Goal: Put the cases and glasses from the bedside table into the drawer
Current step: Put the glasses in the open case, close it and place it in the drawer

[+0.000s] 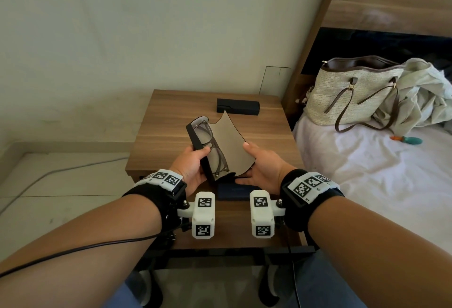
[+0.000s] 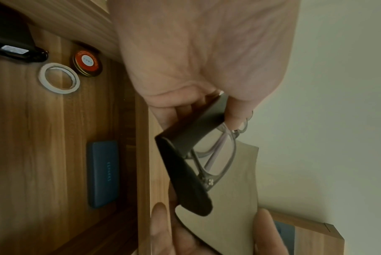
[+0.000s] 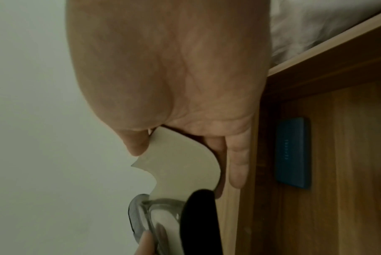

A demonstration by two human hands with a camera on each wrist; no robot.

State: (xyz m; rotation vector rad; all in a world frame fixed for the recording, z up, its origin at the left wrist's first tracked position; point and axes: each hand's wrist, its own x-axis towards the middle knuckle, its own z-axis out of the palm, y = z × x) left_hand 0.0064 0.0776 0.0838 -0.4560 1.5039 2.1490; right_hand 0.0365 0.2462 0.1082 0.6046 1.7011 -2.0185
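Left hand (image 1: 193,161) is gripping open black case (image 1: 195,136) holding glasses (image 1: 212,148); right hand (image 1: 259,163), at 3 o'clock, is pinching flap (image 1: 230,146) back, probably for closing; drawer (image 2: 54,138) is gaping below counter (image 1: 166,117).

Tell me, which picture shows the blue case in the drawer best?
The left wrist view: the blue case lies whole and unblocked on the drawer floor. The right wrist view shows it too, darker. The head view shows only part, behind the hands.
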